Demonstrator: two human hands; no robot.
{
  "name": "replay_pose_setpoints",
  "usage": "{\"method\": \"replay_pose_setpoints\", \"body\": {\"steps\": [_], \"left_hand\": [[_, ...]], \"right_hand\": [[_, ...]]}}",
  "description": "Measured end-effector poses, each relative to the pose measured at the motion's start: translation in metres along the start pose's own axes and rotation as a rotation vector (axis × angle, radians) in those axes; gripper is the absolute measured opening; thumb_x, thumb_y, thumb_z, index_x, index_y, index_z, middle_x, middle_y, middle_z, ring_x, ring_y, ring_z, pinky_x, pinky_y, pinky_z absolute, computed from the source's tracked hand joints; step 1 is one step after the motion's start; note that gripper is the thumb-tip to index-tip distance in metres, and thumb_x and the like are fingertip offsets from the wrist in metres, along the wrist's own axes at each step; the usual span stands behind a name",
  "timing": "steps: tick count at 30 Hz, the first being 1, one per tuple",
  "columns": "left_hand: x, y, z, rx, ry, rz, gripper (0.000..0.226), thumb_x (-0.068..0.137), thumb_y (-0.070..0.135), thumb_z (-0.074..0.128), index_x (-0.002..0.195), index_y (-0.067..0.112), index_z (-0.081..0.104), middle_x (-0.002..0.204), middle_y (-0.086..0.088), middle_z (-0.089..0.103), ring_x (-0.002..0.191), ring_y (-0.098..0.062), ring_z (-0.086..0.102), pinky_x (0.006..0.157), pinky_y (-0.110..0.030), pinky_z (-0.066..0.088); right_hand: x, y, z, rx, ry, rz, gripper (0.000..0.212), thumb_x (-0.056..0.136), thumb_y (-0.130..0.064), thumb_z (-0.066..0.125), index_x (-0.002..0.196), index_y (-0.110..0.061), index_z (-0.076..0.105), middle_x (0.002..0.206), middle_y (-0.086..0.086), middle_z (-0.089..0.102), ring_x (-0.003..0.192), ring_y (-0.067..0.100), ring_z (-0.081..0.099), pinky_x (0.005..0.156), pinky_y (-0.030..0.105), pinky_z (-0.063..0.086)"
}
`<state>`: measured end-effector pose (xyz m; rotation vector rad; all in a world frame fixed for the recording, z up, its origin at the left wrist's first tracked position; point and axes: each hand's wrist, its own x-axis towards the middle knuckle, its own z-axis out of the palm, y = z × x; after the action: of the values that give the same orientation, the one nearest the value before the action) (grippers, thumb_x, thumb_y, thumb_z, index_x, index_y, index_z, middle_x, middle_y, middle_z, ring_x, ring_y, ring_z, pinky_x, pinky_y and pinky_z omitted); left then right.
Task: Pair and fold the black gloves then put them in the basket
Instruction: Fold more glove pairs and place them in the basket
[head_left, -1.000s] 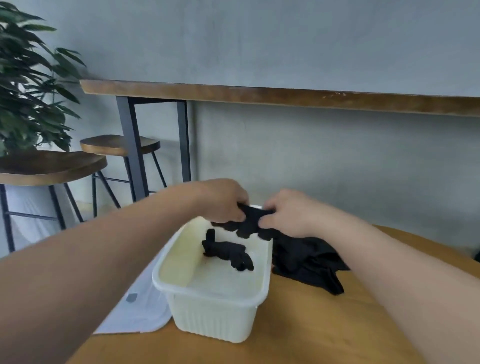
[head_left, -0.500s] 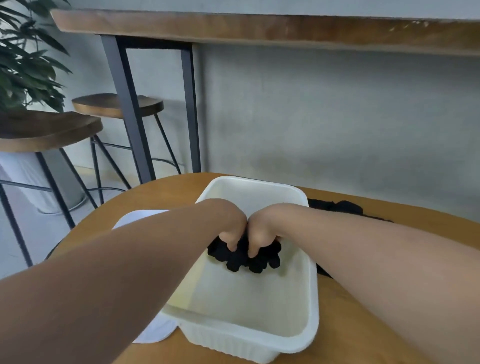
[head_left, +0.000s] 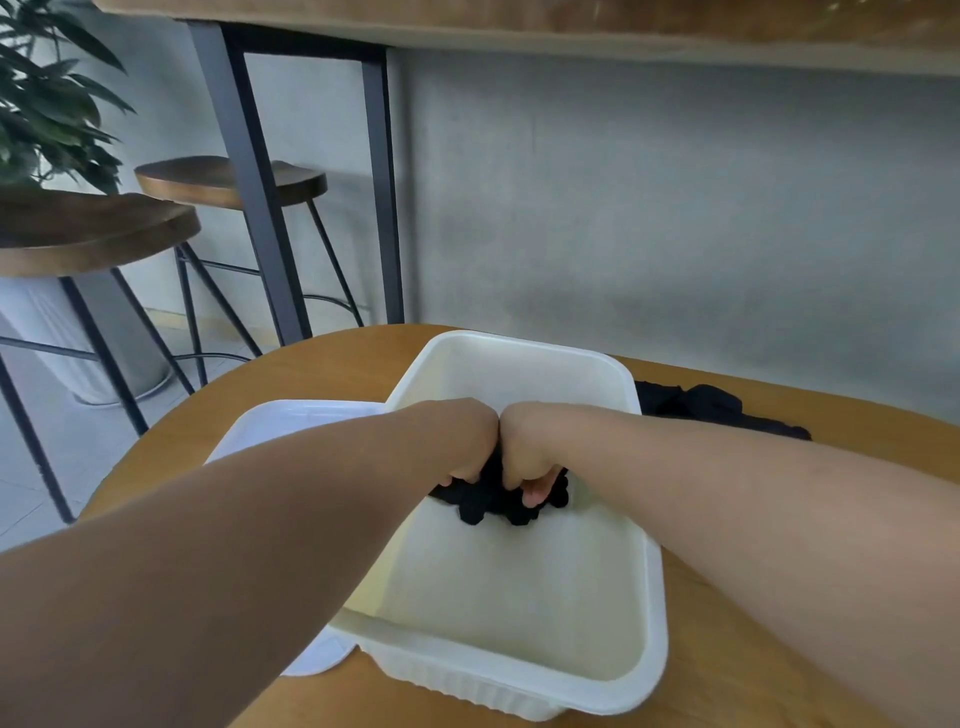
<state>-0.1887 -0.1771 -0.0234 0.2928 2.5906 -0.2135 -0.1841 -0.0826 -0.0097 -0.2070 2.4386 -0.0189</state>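
Note:
A white plastic basket (head_left: 657, 613) stands on the round wooden table (head_left: 779, 675). Both hands are down inside it, knuckles touching. My left hand (head_left: 465, 441) and my right hand (head_left: 530, 449) grip a bundle of black gloves (head_left: 493, 506) pressed against the basket floor. Only the lower edge of the bundle shows below my fingers. A heap of more black gloves (head_left: 696, 405) lies on the table behind the basket's right side.
A white lid (head_left: 291, 426) lies flat under the basket's left side. Beyond the table are two wooden stools (head_left: 223, 179), black metal legs (head_left: 249, 171) of a high counter, a potted plant (head_left: 41, 104) at far left, and a grey wall.
Both hands carried the glove bundle from above the basket's far rim down into the basket. The view has tilted downward and come closer.

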Motion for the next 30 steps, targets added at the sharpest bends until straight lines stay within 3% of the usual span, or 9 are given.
{"method": "replay_pose_setpoints", "body": {"steps": [3,6,9,11,16,19,22,26,30], "left_hand": [[0.004,-0.002,0.005,-0.113,-0.030,-0.049,0.024,0.094,0.019,0.056,0.072,0.014,0.050,0.068,-0.005,0.055,0.056,-0.019,0.054,0.056,-0.029,0.044],[-0.002,-0.002,0.004,-0.154,0.007,-0.042,0.018,0.094,0.016,0.055,0.076,0.011,0.052,0.071,-0.002,0.053,0.056,-0.015,0.053,0.053,-0.027,0.046],[-0.016,-0.001,-0.002,-0.176,0.059,-0.019,0.011,0.092,0.012,0.055,0.082,0.012,0.053,0.071,0.001,0.054,0.055,-0.012,0.054,0.057,-0.025,0.051],[-0.027,0.002,-0.009,-0.134,0.051,-0.042,0.015,0.093,0.014,0.055,0.078,0.012,0.053,0.069,-0.003,0.056,0.053,-0.016,0.055,0.061,-0.027,0.052],[-0.071,0.025,-0.061,-0.018,0.395,-0.048,0.025,0.093,0.029,0.051,0.073,0.013,0.051,0.074,0.000,0.052,0.065,-0.017,0.051,0.058,-0.028,0.042],[-0.100,0.042,-0.086,-0.233,0.682,0.002,0.022,0.091,0.033,0.049,0.081,0.014,0.051,0.086,-0.001,0.055,0.078,-0.021,0.053,0.061,-0.029,0.041],[-0.123,0.090,-0.104,-0.454,0.801,0.096,0.018,0.089,0.030,0.049,0.084,0.013,0.053,0.086,-0.002,0.057,0.078,-0.022,0.054,0.059,-0.028,0.040],[-0.119,0.164,-0.103,-0.567,0.760,0.215,0.015,0.089,0.028,0.052,0.080,0.015,0.049,0.083,-0.002,0.055,0.077,-0.022,0.052,0.061,-0.028,0.040],[-0.073,0.210,-0.063,-0.423,0.521,0.205,0.014,0.091,0.027,0.050,0.085,0.014,0.051,0.089,-0.004,0.060,0.072,-0.019,0.052,0.061,-0.030,0.041]], "right_hand": [[0.000,0.001,-0.001,0.013,0.020,-0.004,0.009,0.093,-0.014,0.060,0.085,-0.009,0.060,0.058,0.002,0.066,0.047,0.011,0.063,0.070,0.027,0.056],[-0.006,0.002,-0.003,0.047,0.004,0.007,0.016,0.093,-0.011,0.057,0.077,-0.009,0.057,0.046,0.000,0.063,0.037,0.007,0.059,0.062,0.023,0.054],[-0.021,0.002,-0.008,0.006,0.045,-0.013,0.023,0.093,-0.010,0.056,0.070,-0.010,0.055,0.042,0.000,0.061,0.043,0.010,0.059,0.057,0.024,0.048],[-0.038,0.000,-0.017,-0.030,0.110,-0.047,0.028,0.093,-0.010,0.059,0.065,-0.011,0.054,0.039,-0.001,0.058,0.054,0.015,0.058,0.065,0.027,0.051],[-0.117,0.033,-0.053,0.172,0.489,-0.103,0.021,0.095,-0.022,0.055,0.085,-0.009,0.068,0.085,0.004,0.076,0.075,0.020,0.071,0.079,0.028,0.055],[-0.154,0.070,-0.064,0.481,0.785,-0.157,0.032,0.094,-0.034,0.058,0.088,-0.005,0.071,0.080,0.006,0.075,0.065,0.022,0.069,0.066,0.029,0.055],[-0.183,0.115,-0.055,0.591,0.970,-0.139,0.033,0.093,-0.040,0.059,0.084,-0.010,0.069,0.071,0.000,0.070,0.056,0.012,0.060,0.054,0.024,0.045],[-0.195,0.169,-0.021,0.657,1.001,-0.084,0.033,0.093,-0.040,0.060,0.075,-0.013,0.067,0.060,-0.002,0.062,0.047,0.007,0.051,0.042,0.019,0.037],[-0.178,0.206,0.030,0.661,0.873,-0.027,0.018,0.094,-0.031,0.060,0.082,-0.021,0.070,0.066,-0.009,0.060,0.063,0.012,0.057,0.053,0.024,0.039]]}}
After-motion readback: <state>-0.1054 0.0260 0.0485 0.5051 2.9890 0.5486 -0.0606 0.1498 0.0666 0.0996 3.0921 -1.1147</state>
